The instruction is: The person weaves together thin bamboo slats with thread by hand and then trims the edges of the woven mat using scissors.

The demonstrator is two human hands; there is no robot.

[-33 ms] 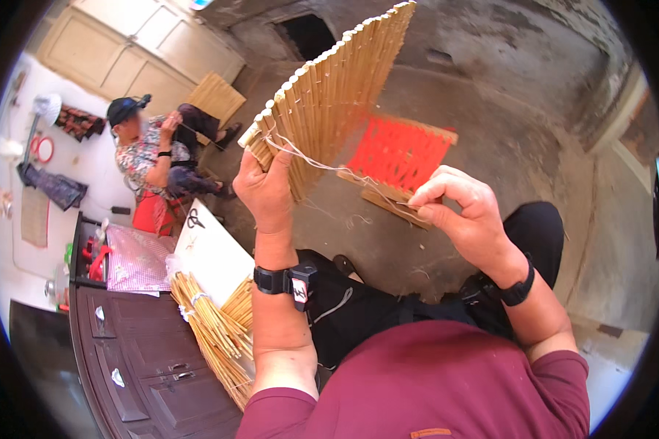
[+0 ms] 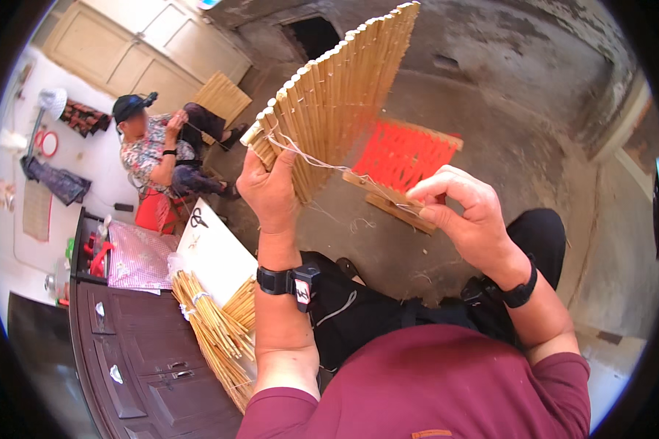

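A mat of reed sticks [image 2: 344,88] stands upright at a slant, held up at its near lower corner by my left hand [image 2: 269,186], whose fingers grip the end sticks. Pale string [image 2: 315,159] runs from that corner across to my right hand [image 2: 461,208]; its thumb and forefinger pinch the string and perhaps a thin needle, too small to make out. Behind and below the mat is a low wooden stool [image 2: 403,150] with a red woven seat.
A seated person [image 2: 154,146] works with thread at the left, beside a flat mat [image 2: 220,99]. On a dark cabinet [image 2: 139,336] are a white board [image 2: 209,245], scissors [image 2: 196,217], stick bundles [image 2: 201,314] and a pink checked bag [image 2: 139,256].
The whole view has shifted very slightly. Both my hands keep much the same grip and place relative to the mat.
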